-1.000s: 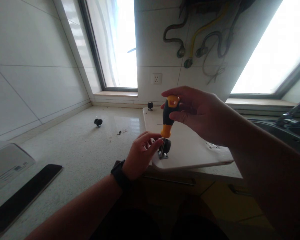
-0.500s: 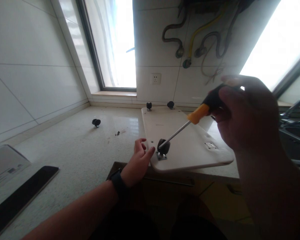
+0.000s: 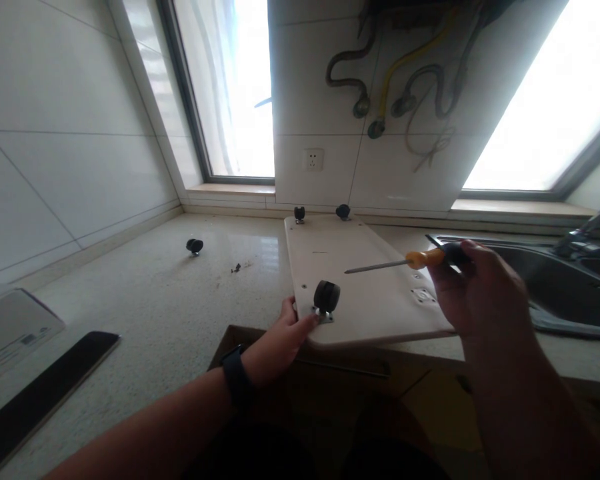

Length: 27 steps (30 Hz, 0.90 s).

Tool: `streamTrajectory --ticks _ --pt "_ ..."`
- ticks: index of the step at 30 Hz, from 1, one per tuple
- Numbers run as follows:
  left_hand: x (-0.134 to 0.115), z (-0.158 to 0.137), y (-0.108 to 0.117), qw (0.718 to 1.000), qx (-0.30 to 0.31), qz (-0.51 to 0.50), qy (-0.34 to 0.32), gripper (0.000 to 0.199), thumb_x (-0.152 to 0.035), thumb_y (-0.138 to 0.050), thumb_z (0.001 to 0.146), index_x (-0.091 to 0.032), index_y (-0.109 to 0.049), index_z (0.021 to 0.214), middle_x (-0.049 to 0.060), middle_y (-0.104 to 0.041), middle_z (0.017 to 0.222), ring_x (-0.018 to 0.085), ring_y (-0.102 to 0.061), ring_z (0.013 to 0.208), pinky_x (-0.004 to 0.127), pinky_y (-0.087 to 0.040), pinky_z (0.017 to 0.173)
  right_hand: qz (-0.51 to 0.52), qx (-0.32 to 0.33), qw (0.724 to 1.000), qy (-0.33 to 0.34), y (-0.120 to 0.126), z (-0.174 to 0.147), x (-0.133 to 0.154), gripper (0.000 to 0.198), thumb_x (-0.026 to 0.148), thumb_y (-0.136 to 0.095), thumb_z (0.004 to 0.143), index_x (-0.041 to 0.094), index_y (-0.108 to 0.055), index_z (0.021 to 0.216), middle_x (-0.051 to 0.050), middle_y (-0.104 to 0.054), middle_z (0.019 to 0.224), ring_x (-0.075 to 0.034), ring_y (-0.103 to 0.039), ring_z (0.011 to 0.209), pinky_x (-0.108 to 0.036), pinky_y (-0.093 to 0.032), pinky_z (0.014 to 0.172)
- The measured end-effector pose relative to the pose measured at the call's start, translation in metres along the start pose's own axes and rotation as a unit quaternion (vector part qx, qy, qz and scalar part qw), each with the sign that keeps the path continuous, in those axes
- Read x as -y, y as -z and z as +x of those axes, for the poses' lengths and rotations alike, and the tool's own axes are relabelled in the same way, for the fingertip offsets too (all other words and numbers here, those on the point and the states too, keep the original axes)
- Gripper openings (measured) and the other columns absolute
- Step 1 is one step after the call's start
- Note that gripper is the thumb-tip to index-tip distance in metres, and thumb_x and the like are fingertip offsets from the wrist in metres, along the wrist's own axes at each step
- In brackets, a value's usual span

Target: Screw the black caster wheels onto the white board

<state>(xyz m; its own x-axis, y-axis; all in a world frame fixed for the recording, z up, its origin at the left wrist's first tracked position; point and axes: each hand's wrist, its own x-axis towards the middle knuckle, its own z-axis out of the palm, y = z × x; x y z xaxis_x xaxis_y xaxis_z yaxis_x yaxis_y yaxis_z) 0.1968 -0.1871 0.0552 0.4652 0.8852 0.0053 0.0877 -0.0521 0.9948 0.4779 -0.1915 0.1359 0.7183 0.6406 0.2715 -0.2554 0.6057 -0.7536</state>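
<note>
My right hand [image 3: 485,287] is closed round the black and yellow handle of a screwdriver [image 3: 380,266]. The shaft points left over a white board [image 3: 375,313], its tip apart from any screw. At the board's near left corner, my left hand [image 3: 277,343] grips the edge, with the thumb by the metal plate of a black caster wheel [image 3: 327,297]. Two more casters, a left one [image 3: 299,214] and a right one [image 3: 343,212], stand at the board's far end. The near right corner has a bare mounting spot [image 3: 423,295] with screw holes.
A loose caster [image 3: 195,246] lies on the speckled counter [image 3: 155,300], with small dark screws [image 3: 237,268] nearby. A black phone-like slab [image 3: 50,393] and a white box [image 3: 17,330] are at left. A steel sink [image 3: 560,293] is at right; the board overhangs the counter's front edge.
My right hand has lowered with the screwdriver, whose tip has left the near caster and moved right. My left thumb has shifted down to the caster's plate.
</note>
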Motion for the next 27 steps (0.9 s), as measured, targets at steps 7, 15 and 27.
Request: streamTrajectory --ticks 7,15,27 --pt "0.004 -0.005 0.014 0.970 -0.030 0.233 -0.067 0.051 -0.059 -0.038 0.101 -0.021 -0.056 0.131 0.016 -0.071 0.118 0.030 -0.069 0.108 0.042 -0.051 0.089 0.045 -0.068 0.994 -0.074 0.011 0.003 -0.029 0.013 0.014 -0.065 0.078 0.021 -0.057 0.070 0.002 -0.059 0.078 -0.012 -0.064 0.075 -0.028 -0.065 0.071" --pt "0.032 0.043 0.124 0.796 -0.232 0.559 -0.004 0.038 -0.045 -0.042 0.100 -0.022 -0.070 0.112 0.008 -0.076 0.091 0.024 -0.069 0.081 0.032 -0.045 0.072 0.080 -0.093 0.981 -0.151 0.009 0.000 -0.028 0.014 0.009 -0.057 0.082 0.019 -0.056 0.072 0.001 -0.056 0.079 -0.008 -0.059 0.069 -0.021 -0.064 0.066" --pt "0.085 0.074 0.233 0.796 -0.252 0.550 0.028 0.038 -0.036 -0.054 0.091 -0.018 -0.067 0.123 0.008 -0.076 0.100 0.025 -0.071 0.093 0.033 -0.050 0.086 0.110 -0.092 0.976 -0.166 0.007 -0.003 -0.027 0.013 0.006 -0.051 0.079 0.016 -0.054 0.071 0.000 -0.052 0.079 -0.009 -0.055 0.070 -0.022 -0.062 0.063"
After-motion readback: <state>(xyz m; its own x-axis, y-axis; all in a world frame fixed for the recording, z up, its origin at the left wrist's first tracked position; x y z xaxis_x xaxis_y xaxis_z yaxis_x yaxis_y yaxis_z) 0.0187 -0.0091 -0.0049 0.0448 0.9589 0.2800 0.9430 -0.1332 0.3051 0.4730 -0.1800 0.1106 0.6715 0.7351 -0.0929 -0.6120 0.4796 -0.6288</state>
